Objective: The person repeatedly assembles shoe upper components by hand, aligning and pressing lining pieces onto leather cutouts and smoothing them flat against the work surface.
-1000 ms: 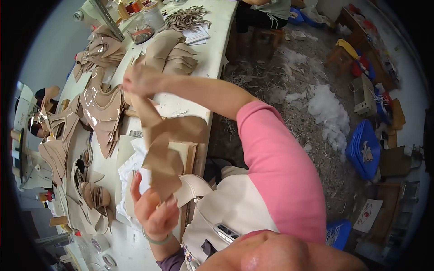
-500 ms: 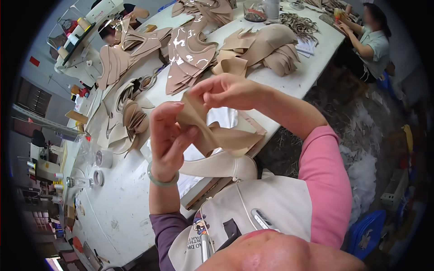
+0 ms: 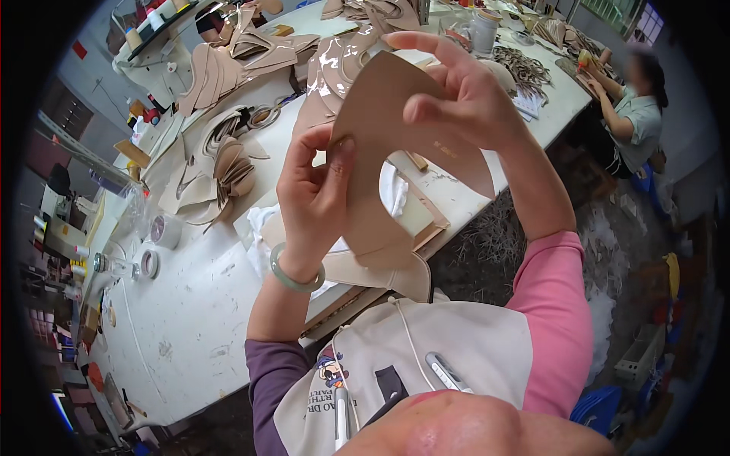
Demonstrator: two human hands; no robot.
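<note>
A tan, U-shaped piece of leather (image 3: 372, 114), like a shoe upper, is held up over the near edge of the table. My left hand (image 3: 315, 190) grips its left edge, thumb on the face toward me. My right hand (image 3: 464, 91) is at the piece's upper right with fingers spread; its thumb lies in front of the leather and does not visibly pinch it. Small marks show on the right arm of the piece. Below it, another light tan piece (image 3: 403, 277) lies at the table edge, by a board (image 3: 426, 216) and white cloth (image 3: 391, 186).
The white table (image 3: 190, 304) bears glossy tan stacks (image 3: 323, 72), matte cut pieces (image 3: 220, 80), a fanned bundle (image 3: 232, 171), tape rolls (image 3: 150, 262) and a heap of strips (image 3: 521, 68). A co-worker (image 3: 635, 114) sits at the far right. Scraps (image 3: 487, 243) cover the floor.
The leather piece was folded between both hands; now it is spread out flat and raised higher. My right hand has loosened its pinch and opened. My left hand moved slightly right.
</note>
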